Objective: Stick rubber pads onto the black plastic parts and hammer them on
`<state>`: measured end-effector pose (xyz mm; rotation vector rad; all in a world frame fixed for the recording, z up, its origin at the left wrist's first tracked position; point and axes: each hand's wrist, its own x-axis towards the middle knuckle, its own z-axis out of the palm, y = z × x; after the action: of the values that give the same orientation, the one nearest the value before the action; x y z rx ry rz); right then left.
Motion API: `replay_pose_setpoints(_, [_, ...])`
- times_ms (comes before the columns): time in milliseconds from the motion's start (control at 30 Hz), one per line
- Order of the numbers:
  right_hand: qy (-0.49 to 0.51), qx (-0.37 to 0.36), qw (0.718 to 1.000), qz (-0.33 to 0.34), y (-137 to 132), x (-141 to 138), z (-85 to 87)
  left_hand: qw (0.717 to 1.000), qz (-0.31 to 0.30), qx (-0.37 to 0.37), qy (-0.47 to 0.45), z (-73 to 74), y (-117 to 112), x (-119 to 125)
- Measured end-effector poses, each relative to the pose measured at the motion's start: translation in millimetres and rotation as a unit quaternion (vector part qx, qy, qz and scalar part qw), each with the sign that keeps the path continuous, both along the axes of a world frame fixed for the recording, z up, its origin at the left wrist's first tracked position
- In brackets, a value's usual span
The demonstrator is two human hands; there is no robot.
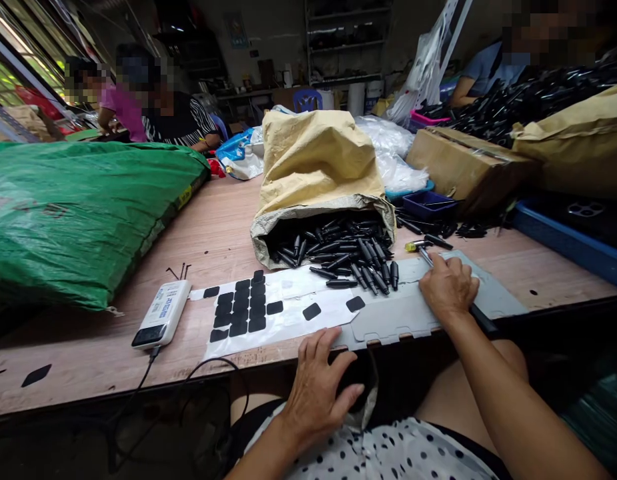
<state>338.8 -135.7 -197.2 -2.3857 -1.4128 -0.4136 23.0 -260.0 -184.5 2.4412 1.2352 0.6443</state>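
Note:
My right hand (449,285) is closed around a rod-shaped tool (484,323) with a metal shaft and a dark rear end, over a grey board (493,287). Its far end lies beside a small yellow-and-black piece (413,246). At the table's front edge, my left hand (315,387) has its fingers apart, fingertips by a white backing sheet (283,327) bearing black rounded-square stickers (239,313). Nothing shows in its grasp. Black pointed tubes (368,257) spill from an open tan sack (318,157) onto the board and sheet.
A white power bank (163,313) with a plugged cable lies left. Beyond it sits a large green sack (78,213). On the right are a cardboard box (463,163), a blue tray (573,240) and a heap of black parts (533,100). Other people sit across the table.

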Motion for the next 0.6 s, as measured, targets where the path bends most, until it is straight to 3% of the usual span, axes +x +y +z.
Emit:
replay_pose_setpoints(100, [-0.001,0.002,1.000,0.001,0.3,0.1,-0.4,0.998,0.054,0.015,-0.035,11.4,27.3,10.7])
replay_pose_setpoints(200, [-0.001,0.007,1.000,0.001,0.0,-0.1,-0.3,0.992,0.113,0.050,-0.039,21.2,73.2,20.0])
replay_pose_setpoints(367, [-0.002,0.009,1.000,0.006,-0.9,-1.2,3.2,0.990,0.127,0.053,0.029,16.1,134.6,29.9])
replay_pose_setpoints(467, [0.007,0.008,1.000,0.003,-1.4,-1.8,5.2,0.989,0.129,0.047,0.051,14.0,142.2,31.3])
replay_pose_setpoints(600, [0.029,-0.002,1.000,-0.002,-0.1,-1.3,5.0,0.993,0.095,0.030,0.058,16.9,126.6,20.6])
